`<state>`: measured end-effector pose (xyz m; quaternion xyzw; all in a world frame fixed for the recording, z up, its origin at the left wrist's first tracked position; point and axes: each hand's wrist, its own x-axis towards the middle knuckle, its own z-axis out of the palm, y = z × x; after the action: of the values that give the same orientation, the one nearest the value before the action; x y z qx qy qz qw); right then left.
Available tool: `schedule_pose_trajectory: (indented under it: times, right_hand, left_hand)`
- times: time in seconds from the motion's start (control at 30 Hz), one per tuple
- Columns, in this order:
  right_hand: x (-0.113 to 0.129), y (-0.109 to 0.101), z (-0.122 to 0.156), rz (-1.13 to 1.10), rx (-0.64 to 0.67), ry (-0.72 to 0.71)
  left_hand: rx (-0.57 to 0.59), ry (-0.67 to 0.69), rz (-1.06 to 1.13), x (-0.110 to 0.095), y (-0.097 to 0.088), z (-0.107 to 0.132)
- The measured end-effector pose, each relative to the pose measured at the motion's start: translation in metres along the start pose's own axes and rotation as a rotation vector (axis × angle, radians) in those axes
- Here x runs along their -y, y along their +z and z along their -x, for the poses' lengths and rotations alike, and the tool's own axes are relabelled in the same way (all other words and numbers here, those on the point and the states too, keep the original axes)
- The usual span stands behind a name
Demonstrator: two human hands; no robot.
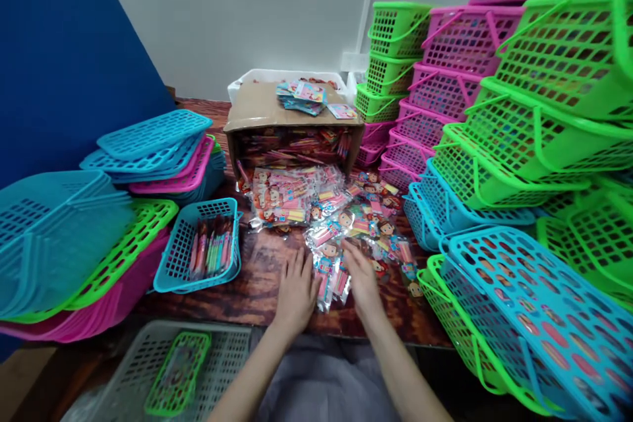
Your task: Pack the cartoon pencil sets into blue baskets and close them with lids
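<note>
Wood-grain desk [257,297], packets [329,227] heaped in front of carton [252,107]. Left hand [297,290] palm-down beside packets, fingers extended, released. Right hand [362,283] at packets' near edge; can't tell if its fingers grip.

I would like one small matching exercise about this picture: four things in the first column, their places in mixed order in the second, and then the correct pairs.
Things
1. Picture cards
2. Nearest clear packets
3. White tub
4. Blue basket of slim items

Places
A. Behind the cardboard box
B. Left of both hands
C. On top of the cardboard box
D. Between the left hand and the right hand

Pairs: 1-C, 2-D, 3-A, 4-B
</note>
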<state>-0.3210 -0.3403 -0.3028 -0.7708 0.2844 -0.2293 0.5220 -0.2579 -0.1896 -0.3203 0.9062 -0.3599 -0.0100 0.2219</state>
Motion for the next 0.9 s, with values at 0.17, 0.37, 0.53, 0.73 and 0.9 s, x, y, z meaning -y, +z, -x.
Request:
schedule_pose_trajectory:
  times: [0.17,0.37,0.53,0.73,0.9]
  right_hand:
    - [-0.019,-0.058,0.013,0.461,-0.132,0.036]
    - [-0.01,-0.014,0.04,0.441,0.022,0.17]
    - [-0.01,0.019,0.054,-0.257,-0.009,0.381]
    - [-0.008,0.033,0.082,-0.368,0.002,0.29]
    - [-0.006,0.031,0.082,-0.305,0.014,0.24]
  left_hand:
    - [0.051,-0.139,-0.051,-0.002,-0.036,-0.002]
    - [0.203,-0.244,0.165,-0.028,-0.039,-0.015]
    - [0.215,-0.303,0.266,-0.016,-0.036,-0.014]
    - [0.26,-0.334,0.374,-0.002,-0.045,0.006]
    - [0.136,-0.247,0.406,-0.008,-0.06,0.025]
